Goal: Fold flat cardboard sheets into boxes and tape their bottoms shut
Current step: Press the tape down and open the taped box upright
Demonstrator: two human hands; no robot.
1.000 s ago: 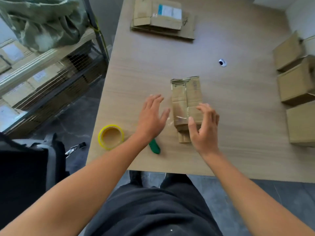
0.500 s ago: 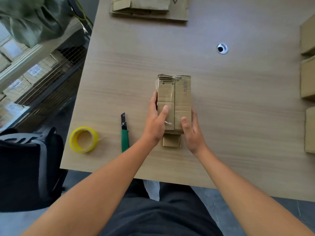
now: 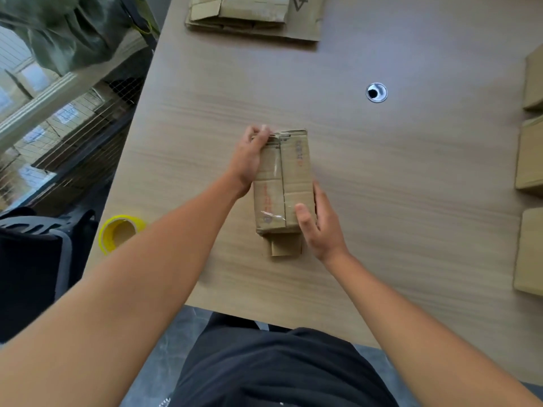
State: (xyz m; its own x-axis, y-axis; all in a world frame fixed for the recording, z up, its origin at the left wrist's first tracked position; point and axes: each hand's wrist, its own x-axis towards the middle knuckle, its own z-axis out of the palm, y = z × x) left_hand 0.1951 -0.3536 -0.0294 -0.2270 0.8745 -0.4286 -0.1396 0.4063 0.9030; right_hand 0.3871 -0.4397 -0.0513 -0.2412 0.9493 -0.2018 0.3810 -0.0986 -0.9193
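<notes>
A small cardboard box (image 3: 296,171) lies on its side in the middle of the table (image 3: 411,207), seamed face up and its flaps closed, so nothing inside it shows. Glossy clear tape runs along the seam, and one short flap sticks out from under the near end. The left hand (image 3: 248,155) curls its fingers over the far left corner of the box; the right hand (image 3: 318,227) clasps the near right corner, thumb on top and fingers down the right side. The table is pale wood-grain laminate with one round metal grommet (image 3: 376,92) set in it. One yellow tape roll (image 3: 120,232), a hollow ring, lies at the near left, partly behind the left forearm. At the far edge sits one pile of flat cardboard sheets (image 3: 252,19), brown and creased. Three folded boxes (image 3: 531,160) line the right edge, each cut off by the frame. Left of the table, a wire-mesh shelf (image 3: 67,136) holds labelled cartons, too blurred to count.
</notes>
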